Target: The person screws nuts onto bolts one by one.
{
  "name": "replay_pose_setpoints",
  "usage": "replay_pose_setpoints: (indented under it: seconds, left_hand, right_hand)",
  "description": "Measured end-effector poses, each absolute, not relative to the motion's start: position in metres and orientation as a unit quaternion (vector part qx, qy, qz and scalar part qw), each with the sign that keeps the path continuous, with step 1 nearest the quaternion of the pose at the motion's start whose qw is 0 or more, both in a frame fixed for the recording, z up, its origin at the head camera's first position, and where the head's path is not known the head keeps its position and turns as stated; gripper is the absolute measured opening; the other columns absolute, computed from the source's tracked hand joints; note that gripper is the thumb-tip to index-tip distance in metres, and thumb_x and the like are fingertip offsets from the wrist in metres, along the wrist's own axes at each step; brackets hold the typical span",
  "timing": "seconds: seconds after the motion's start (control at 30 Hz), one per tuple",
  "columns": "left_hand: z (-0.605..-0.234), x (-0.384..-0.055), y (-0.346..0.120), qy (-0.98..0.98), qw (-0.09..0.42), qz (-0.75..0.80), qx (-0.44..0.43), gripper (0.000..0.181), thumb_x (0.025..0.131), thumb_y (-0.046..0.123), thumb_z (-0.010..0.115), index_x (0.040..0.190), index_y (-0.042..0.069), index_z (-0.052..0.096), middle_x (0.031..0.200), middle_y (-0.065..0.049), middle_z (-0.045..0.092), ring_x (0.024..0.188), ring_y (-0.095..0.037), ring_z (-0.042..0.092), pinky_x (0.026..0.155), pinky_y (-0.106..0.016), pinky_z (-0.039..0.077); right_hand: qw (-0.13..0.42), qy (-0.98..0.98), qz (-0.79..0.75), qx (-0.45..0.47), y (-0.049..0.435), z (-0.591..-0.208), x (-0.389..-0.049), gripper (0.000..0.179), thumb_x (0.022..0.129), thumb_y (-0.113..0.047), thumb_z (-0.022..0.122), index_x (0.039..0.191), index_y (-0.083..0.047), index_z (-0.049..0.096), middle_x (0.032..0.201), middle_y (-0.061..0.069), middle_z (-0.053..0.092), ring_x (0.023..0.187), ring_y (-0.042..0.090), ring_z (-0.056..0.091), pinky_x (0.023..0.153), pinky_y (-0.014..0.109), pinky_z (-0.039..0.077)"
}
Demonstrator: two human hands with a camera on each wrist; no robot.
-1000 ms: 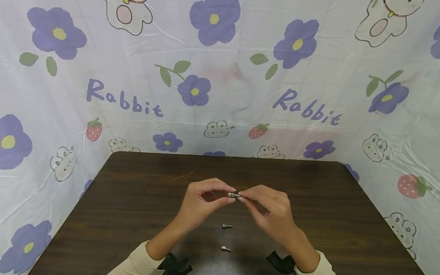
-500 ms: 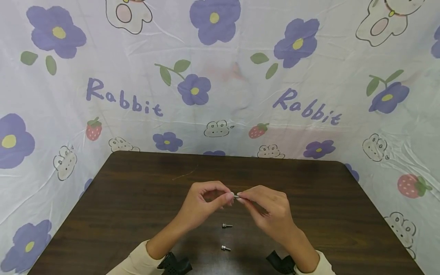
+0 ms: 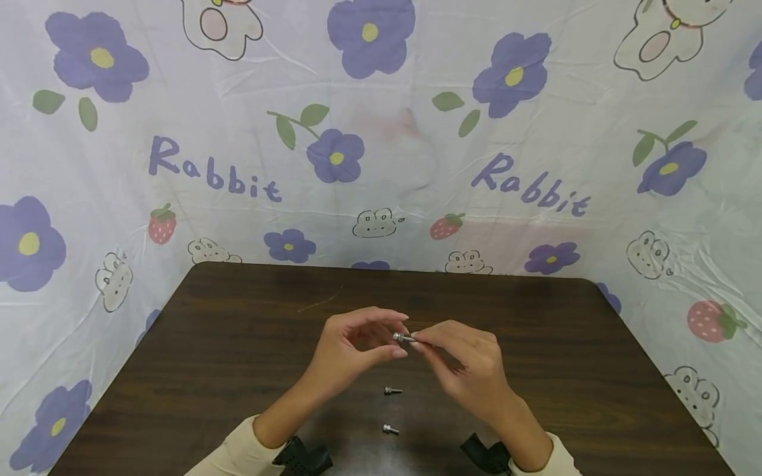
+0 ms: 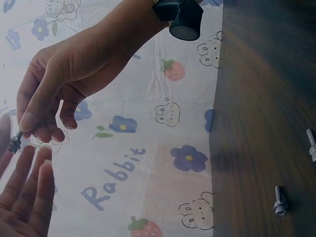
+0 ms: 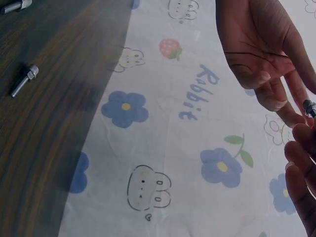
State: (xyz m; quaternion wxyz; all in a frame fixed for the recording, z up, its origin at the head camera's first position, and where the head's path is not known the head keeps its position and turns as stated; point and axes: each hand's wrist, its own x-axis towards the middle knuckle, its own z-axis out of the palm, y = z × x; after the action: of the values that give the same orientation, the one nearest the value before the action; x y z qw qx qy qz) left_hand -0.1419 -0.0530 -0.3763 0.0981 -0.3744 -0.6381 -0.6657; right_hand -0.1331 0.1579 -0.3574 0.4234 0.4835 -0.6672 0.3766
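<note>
My right hand (image 3: 470,354) pinches the threaded shank of a small silver bolt (image 3: 400,337) above the table, with its thick head pointing left. My left hand (image 3: 351,344) surrounds that head, thumb and fingertips spread apart above and below it. In the left wrist view the bolt (image 4: 14,144) hangs head down from the right hand's fingertips, a ring-like collar under the head. The left hand's fingers (image 4: 29,182) lie straight just beside it. From the right wrist, only the bolt's head (image 5: 309,106) shows at the frame edge.
Two similar bolts, an upper one (image 3: 392,391) and a lower one (image 3: 390,430), lie on the dark wooden table (image 3: 238,370) between the forearms. A rabbit-and-flower patterned cloth (image 3: 381,165) hangs behind the table and along its sides.
Half a second ago the left thumb and fingers closed over the bolt's head; now they have parted and the head shows again. The right hand keeps its pinch, almost still.
</note>
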Motion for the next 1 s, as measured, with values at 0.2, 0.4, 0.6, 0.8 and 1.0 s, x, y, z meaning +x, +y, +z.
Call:
replay_pose_setpoints:
  seconds: [0.2,0.4,0.6,0.8,1.0]
  left_hand:
    - [-0.3749,-0.143,-0.0514,-0.613,0.121,-0.667,-0.405,0.025,0.083,-0.009,0.078,0.104,0.004,0.076,0.098,-0.011,0.073,0.078,-0.019,0.068,0.058,-0.029,0.057]
    - [-0.3751,-0.1422,-0.0524,-0.62,0.113,-0.669,-0.395,0.019,0.087,-0.007,0.076,0.103,0.003,0.076,0.093,-0.01,0.073,0.068,-0.027,0.066,0.056,-0.034,0.059]
    - [-0.3745,-0.1421,-0.051,-0.636,0.087,-0.673,-0.368,0.008,0.094,0.0,0.071,0.097,0.005,0.076,0.085,-0.009,0.071,0.068,-0.029,0.07,0.059,-0.04,0.061]
    - [-0.3761,-0.1417,-0.0499,-0.668,0.066,-0.662,-0.333,0.029,0.105,0.01,0.058,0.082,0.005,0.075,0.077,-0.008,0.073,0.066,-0.023,0.071,0.059,-0.04,0.061]
    - [-0.3765,-0.1418,-0.0525,-0.655,0.058,-0.672,-0.34,0.021,0.105,0.014,0.058,0.108,0.001,0.074,0.091,-0.01,0.075,0.071,-0.026,0.072,0.062,-0.04,0.061]
  right_hand:
    - [0.421,-0.667,0.378,0.485,0.1571,-0.3573,-0.1327,0.017,0.099,-0.012,0.068,0.092,0.003,0.073,0.083,0.011,0.074,0.071,0.022,0.071,0.065,0.028,0.06]
    - [0.423,-0.665,0.374,0.489,0.1565,-0.3567,-0.1321,0.016,0.099,-0.011,0.069,0.092,0.003,0.073,0.083,0.01,0.074,0.07,0.021,0.071,0.065,0.028,0.06]
    - [0.424,-0.664,0.373,0.491,0.1552,-0.3559,-0.1317,0.015,0.098,-0.011,0.07,0.092,0.002,0.073,0.082,0.01,0.073,0.069,0.02,0.071,0.064,0.027,0.059]
    - [0.43,-0.668,0.367,0.485,0.1538,-0.356,-0.1307,0.018,0.099,-0.014,0.069,0.09,0.002,0.073,0.08,0.01,0.073,0.068,0.02,0.071,0.062,0.028,0.059]
    - [0.43,-0.67,0.371,0.478,0.1552,-0.3543,-0.1303,0.02,0.1,-0.015,0.067,0.09,0.002,0.073,0.08,0.01,0.073,0.067,0.021,0.071,0.061,0.029,0.059]
